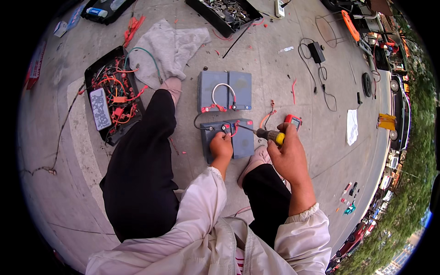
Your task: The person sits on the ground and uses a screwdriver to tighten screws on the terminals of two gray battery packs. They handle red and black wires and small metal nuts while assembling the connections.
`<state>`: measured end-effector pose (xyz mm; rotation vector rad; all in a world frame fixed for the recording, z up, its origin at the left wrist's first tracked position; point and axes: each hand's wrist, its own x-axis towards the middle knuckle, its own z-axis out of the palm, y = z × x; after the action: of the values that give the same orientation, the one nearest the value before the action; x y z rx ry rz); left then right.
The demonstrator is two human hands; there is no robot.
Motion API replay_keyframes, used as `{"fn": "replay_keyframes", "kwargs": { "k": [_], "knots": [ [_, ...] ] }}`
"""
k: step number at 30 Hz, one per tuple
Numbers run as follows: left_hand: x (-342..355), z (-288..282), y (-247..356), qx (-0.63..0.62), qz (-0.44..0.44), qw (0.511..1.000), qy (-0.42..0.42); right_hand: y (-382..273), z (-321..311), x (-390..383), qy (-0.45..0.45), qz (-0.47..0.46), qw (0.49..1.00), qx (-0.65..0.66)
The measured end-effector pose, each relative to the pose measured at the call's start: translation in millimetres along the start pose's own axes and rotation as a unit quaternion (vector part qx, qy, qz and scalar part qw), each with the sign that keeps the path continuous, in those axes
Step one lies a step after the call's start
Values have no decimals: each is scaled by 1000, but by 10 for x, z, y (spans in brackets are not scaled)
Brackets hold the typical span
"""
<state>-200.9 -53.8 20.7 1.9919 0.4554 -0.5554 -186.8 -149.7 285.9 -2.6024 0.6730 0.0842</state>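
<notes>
Two grey battery blocks, each with a seam down its middle, lie on the ground between my feet: a far block (214,85) and a near block (244,147). My right hand (289,156) grips a screwdriver (271,135) with a yellow and black handle. Its shaft points left at a red-capped terminal on the near block. My left hand (221,147) is closed at that block's top, beside a short red cable (235,131); what its fingertips pinch is hidden. A white cable (221,85) loops over the far block. At the left, a black cable (196,120) reaches the near block.
Right of the blocks lies a red multimeter (293,121). A black tray (137,98) of red cables and a grey cloth (167,48) are at the left. Farther off are a parts bin (224,13), a power adapter (316,52) and a white cloth (352,127).
</notes>
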Motion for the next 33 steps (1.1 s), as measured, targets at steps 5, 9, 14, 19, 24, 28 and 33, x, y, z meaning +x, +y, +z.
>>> {"fn": "replay_keyframes", "kwargs": {
  "k": [5, 9, 14, 19, 24, 28, 33],
  "knots": [
    [1, -7, 14, 6, -13, 1000, -11, -9, -8, 46, -38, 56, 995, -76],
    [-1, -42, 37, -5, -13, 1000, -20, -74, -35, 7, -33, 81, 996, -18],
    [-19, -64, 85, 9, -23, 999, -22, -19, -13, 61, -42, 100, 989, -101],
    [-7, -65, 68, -11, -14, 1000, -23, -2, 1, 65, -6, 81, 991, -109],
    [10, -48, 31, -6, -19, 999, -25, -37, -28, 74, -3, 38, 989, -143],
    [24, -37, 19, 5, -22, 999, -24, -27, -22, 88, -15, 95, 976, -194],
    [5, -35, 28, -13, -23, 999, -30, 47, 41, 13, 40, -6, 997, -61]
  ]
}}
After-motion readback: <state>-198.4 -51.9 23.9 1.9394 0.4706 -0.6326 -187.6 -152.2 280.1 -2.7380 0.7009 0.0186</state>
